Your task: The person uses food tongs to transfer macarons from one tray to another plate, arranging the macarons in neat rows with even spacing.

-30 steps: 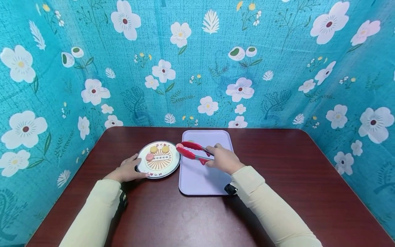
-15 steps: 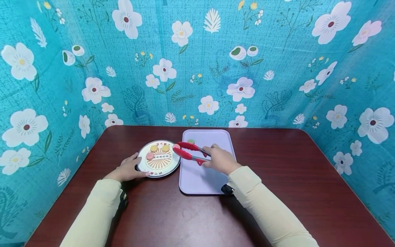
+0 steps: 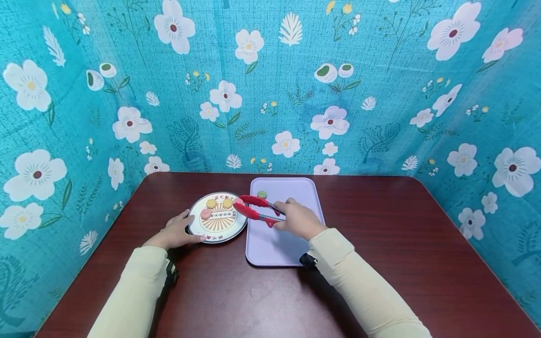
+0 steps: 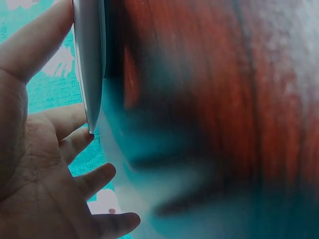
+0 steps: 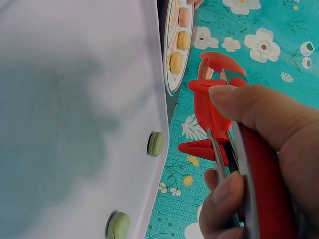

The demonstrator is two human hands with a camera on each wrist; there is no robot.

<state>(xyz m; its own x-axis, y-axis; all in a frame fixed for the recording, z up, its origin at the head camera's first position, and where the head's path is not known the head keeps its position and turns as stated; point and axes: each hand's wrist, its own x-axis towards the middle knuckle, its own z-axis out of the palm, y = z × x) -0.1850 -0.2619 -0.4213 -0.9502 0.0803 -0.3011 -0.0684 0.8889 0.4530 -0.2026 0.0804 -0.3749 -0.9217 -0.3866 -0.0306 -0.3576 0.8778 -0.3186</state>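
Note:
My left hand (image 3: 173, 233) holds the left rim of a round patterned plate (image 3: 224, 231), thumb on the near side and fingers on the far side. The left wrist view shows its ring and little fingers free of the rim. On the plate lie a pink macaron (image 3: 205, 214) and two yellow macarons (image 3: 211, 203). My right hand (image 3: 302, 219) grips red-tipped tongs (image 3: 247, 211). Between their tips is another pink macaron (image 3: 238, 202), partly hidden, over the plate's right edge. Whether it touches the plate I cannot tell.
A lilac tray (image 3: 270, 251) stands just right of the plate, under the tongs. Two green macarons (image 5: 157, 144) on it show in the right wrist view. The dark red-brown table (image 3: 380, 225) ends at a flowered blue cloth (image 3: 270, 108) at the back and sides.
My right hand has moved left, carrying the tongs and pink macaron from the tray's left edge to over the plate's right edge. My left hand stays at the plate.

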